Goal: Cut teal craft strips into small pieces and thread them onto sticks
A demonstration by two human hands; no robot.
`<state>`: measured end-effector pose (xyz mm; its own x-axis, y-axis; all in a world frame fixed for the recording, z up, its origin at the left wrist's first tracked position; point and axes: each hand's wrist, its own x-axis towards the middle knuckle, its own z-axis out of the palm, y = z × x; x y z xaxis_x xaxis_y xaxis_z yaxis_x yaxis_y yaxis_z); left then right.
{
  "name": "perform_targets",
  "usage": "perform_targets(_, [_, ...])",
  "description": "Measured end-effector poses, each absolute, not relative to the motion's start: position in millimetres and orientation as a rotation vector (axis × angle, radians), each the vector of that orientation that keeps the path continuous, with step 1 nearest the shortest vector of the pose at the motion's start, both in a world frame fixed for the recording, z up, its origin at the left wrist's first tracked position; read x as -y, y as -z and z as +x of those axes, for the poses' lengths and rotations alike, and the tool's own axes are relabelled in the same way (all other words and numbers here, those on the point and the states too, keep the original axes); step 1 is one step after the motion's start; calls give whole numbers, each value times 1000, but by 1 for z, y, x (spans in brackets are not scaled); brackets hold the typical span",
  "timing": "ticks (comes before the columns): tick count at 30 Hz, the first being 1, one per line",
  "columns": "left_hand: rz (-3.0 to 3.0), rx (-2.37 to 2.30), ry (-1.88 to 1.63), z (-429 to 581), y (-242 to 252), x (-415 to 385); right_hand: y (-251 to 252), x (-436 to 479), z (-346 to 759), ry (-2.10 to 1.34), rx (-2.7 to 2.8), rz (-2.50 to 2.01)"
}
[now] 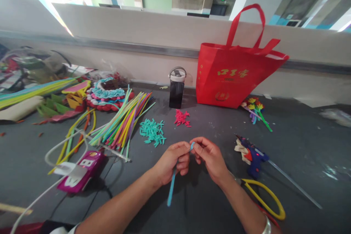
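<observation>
A blue pipe cleaner [171,190] runs down out of my left hand [174,161], whose fingers are closed around it. Its upper end shows between the fingertips of both hands, where my right hand [207,155] pinches it. That end looks bent or curled, though the fingers cover most of it. Beyond my hands lie a pile of short teal pieces [152,131] and a smaller pile of short red pieces [182,117]. Scissors with yellow handles [264,190] rest partly under my right forearm.
A blue glue gun [255,161] with a glue stick lies at right, near a small bunch of pipe-cleaner flowers [255,109]. Behind stand a red bag [233,73] and a bottle [177,87]. On the left are colourful pipe cleaners [126,117] and a purple power strip [82,172] with cables.
</observation>
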<state>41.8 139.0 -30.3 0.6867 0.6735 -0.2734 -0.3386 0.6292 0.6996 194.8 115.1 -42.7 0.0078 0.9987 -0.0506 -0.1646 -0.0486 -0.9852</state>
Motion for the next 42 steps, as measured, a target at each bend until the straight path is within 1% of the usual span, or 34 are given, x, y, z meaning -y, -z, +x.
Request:
perform_targets(10, [809, -695, -601, 40, 25, -141, 36, -116, 204, -992, 1455, -1326])
perform_targets(14, [788, -712, -658, 42, 23, -138, 34, -113, 201, -978, 1460, -1295])
perform_targets(20, [797, -737, -735, 43, 25, -137, 39, -110, 199, -1048, 1402, -1269])
perform_targets(27, [778, -634, -676, 43, 32, -139, 36, -112, 198, -1007, 1383, -1277])
perform_targets(31, [846, -679, -685, 44, 33, -138, 37, -112, 199, -983, 1439, -1274])
perform_targets(42, [910, -722, -669, 42, 33, -139, 32, -113, 212, -702, 1784, -1221])
